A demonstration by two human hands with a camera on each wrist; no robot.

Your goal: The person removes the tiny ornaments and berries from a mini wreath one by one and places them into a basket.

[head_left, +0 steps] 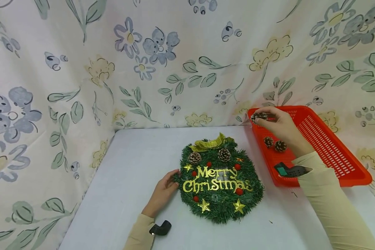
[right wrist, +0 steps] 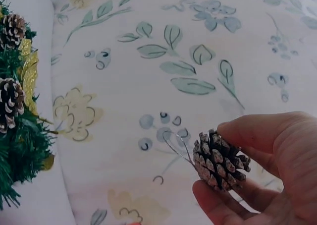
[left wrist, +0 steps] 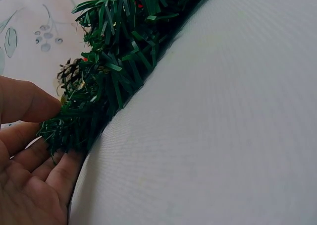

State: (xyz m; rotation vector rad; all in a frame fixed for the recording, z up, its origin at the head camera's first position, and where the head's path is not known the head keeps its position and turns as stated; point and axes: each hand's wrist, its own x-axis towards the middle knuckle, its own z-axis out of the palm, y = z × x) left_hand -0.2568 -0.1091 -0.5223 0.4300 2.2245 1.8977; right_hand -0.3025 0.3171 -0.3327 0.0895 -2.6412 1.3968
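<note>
A green Christmas wreath [head_left: 218, 211] with gold "Merry Christmas" lettering, gold stars, red balls, a gold bow and two pine cones lies on the white table. My left hand [head_left: 165, 189] grips its left edge; in the left wrist view the thumb [left wrist: 29, 102] is over the greenery and the fingers are beneath it. Above the far left corner of a red basket, my right hand [head_left: 278, 125] pinches a pine cone [right wrist: 221, 160] with frosted scale tips between thumb and fingers. A thin silver string loop [right wrist: 179, 148] sticks out from the cone.
The red plastic basket [head_left: 356, 173] with slotted walls stands right of the wreath. Two more pine cones [head_left: 280, 146] lie inside it. A floral curtain [head_left: 187, 69] hangs behind the table [head_left: 137, 156]. Small green bits lie near the wreath.
</note>
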